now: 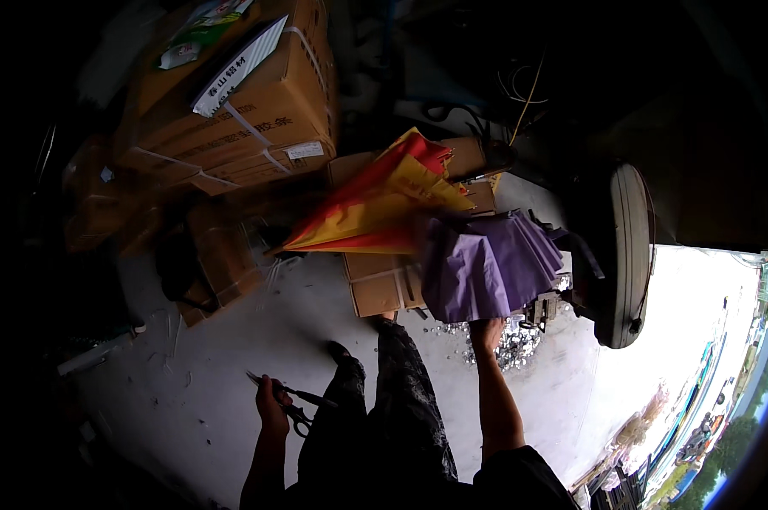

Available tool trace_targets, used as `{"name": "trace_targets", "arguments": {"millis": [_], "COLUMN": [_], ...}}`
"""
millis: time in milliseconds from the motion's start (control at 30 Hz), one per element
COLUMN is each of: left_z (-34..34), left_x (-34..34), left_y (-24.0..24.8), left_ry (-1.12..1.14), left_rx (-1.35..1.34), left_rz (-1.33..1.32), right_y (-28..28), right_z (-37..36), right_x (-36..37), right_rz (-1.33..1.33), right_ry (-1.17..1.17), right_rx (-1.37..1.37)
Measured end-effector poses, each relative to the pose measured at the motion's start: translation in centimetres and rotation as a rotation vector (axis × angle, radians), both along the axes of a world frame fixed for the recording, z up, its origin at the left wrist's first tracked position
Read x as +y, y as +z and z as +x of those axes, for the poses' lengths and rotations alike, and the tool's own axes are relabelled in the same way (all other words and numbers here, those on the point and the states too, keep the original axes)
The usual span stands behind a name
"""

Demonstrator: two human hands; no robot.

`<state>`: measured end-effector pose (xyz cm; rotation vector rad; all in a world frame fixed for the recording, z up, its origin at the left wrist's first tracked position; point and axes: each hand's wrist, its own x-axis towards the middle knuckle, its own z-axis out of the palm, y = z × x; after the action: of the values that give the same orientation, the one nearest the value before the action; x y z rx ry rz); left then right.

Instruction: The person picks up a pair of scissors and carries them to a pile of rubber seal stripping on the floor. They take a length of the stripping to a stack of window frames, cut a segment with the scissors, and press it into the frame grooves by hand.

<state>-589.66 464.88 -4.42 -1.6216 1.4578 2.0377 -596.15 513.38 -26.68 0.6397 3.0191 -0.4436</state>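
Observation:
My right hand (485,335) is closed at the lower edge of a loosely folded purple umbrella (477,268), its fingers mostly hidden by the fabric. Right behind it, a red and yellow umbrella (375,208), also loosely furled, lies slanting with its pointed end to the left; the purple cloth overlaps its right end. Low on the left, my left hand (270,410) grips dark-handled scissors (299,420), their finger loops sticking out to the right. A dark rod-like piece also juts out beside the loops; whether it belongs to the scissors, I cannot tell.
Large strapped cartons (231,127) are stacked at the back left, with smaller cardboard boxes (375,293) under the umbrellas. Shiny small pieces (520,344) lie heaped on the pale floor (206,374). A long padded dark object (629,255) stands right, near the bright doorway (698,297).

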Motion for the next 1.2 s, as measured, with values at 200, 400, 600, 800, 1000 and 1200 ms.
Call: {"name": "trace_targets", "arguments": {"millis": [200,400,600,800,1000,1200], "left_z": [2.3,6.6,9.3,10.1,13.8,13.2], "left_x": [-0.7,-1.8,-0.4,0.3,-0.3,-1.0], "left_y": [2.1,1.6,0.4,2.1,2.5,1.8], "left_ry": [-0.015,0.096,0.228,0.302,0.472,0.399], "left_rx": [-0.035,-0.088,-0.061,-0.128,-0.238,-0.205], "left_rz": [-0.089,-0.131,-0.088,-0.136,-0.151,-0.145], "right_y": [-2.7,1.5,0.6,-5.7,-10.8,-0.5], "right_z": [-7.2,-8.3,-11.2,-19.7,-24.1,-32.6], "right_x": [-8.5,-9.5,-22.6,-36.1,-41.9,-39.3], "right_rz": [-0.460,-0.434,-1.348,-1.843,-2.146,-2.253], "right_ry": [-0.218,-0.015,-0.032,-0.536,-1.047,-0.645], "right_rx": [-0.481,-0.626,-0.665,-0.840,-0.540,-0.122]}}
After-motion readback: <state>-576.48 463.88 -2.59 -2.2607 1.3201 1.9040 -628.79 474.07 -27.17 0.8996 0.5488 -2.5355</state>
